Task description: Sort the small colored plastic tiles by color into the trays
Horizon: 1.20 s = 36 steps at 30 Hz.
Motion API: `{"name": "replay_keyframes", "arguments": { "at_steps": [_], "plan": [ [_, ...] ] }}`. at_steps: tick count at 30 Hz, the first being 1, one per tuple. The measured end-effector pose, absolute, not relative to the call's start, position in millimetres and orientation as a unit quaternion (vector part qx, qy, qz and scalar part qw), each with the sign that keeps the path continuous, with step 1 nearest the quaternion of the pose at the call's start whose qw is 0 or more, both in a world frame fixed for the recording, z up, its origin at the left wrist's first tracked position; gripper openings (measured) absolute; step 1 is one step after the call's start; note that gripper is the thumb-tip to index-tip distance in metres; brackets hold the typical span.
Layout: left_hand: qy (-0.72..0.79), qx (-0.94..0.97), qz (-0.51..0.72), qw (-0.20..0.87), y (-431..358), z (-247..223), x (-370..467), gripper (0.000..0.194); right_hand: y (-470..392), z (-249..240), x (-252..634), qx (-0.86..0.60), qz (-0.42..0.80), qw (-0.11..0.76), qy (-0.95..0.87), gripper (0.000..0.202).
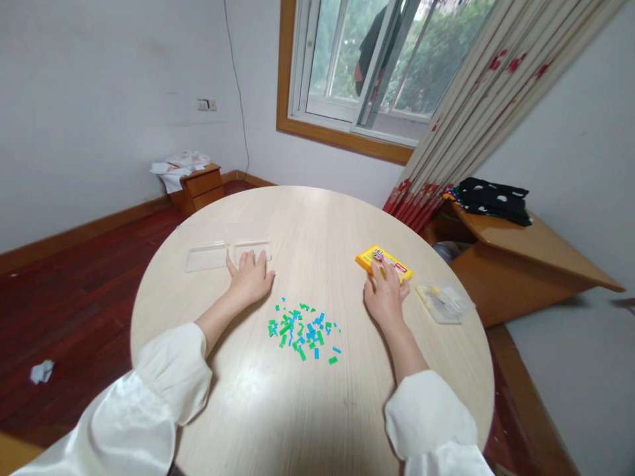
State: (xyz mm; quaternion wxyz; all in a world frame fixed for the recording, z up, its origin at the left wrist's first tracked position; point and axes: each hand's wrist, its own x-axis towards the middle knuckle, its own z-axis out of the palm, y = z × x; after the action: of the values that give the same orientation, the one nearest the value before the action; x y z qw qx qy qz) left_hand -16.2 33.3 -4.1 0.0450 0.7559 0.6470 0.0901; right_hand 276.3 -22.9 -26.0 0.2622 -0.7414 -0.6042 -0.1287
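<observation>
Lying between your spread left hand point(251, 279), at the clear tray point(208, 256), and right hand point(385, 296), on the yellow box point(369, 256), are loose bricks point(311, 330); left is nearer; right's grip unclear.

R hand point(384, 297) covers pt of yellow box point(367, 258); its print's too small to read. L hand point(251, 277) hides pt of clear tray point(206, 256). Both sleeves point(173, 373) (white, puffy) cut off at btm edge, curtain point(476, 99) & window point(337, 79) at top. Tiniest bits point(297, 330) in pile: shapes unclear.
</observation>
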Motion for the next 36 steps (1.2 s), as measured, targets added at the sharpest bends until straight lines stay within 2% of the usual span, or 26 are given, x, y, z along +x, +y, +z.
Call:
{"name": "replay_keyframes", "arguments": {
  "at_steps": [4, 7, 11, 16, 20, 27, 31, 36],
  "plan": [
    [0.577, 0.808, 0.107, 0.05, 30, -6, -12, 0.052, -21, -29, 265, -0.703, -0.11, 0.237, -0.661, 0.042],
    [0.532, 0.835, 0.12, 0.072, 28, -10, -9, 0.051, -19, -35, 266, -0.722, -0.085, 0.194, -0.659, 0.044],
    [0.455, 0.87, 0.136, 0.13, 29, -14, -6, 0.053, -18, -42, 273, -0.749, -0.075, 0.186, -0.631, 0.047],
    [0.397, 0.886, 0.16, 0.179, 32, -16, -4, 0.053, -19, -33, 268, -0.749, -0.042, 0.24, -0.615, 0.044],
    [0.358, 0.887, 0.211, 0.202, 32, -16, -4, 0.05, -29, -14, 250, -0.652, 0.029, 0.324, -0.685, 0.029],
    [0.389, 0.839, 0.319, 0.207, 34, -16, -5, 0.033, -52, 5, 216, -0.537, 0.232, 0.277, -0.762, 0.015],
    [0.432, 0.808, 0.348, 0.2, 37, -18, -8, 0.023, -53, 0, 208, -0.527, 0.263, 0.273, -0.76, 0.019],
    [0.455, 0.798, 0.327, 0.22, 35, -17, -10, 0.018, -51, -7, 208, -0.537, 0.273, 0.287, -0.745, 0.018]
  ]
}}
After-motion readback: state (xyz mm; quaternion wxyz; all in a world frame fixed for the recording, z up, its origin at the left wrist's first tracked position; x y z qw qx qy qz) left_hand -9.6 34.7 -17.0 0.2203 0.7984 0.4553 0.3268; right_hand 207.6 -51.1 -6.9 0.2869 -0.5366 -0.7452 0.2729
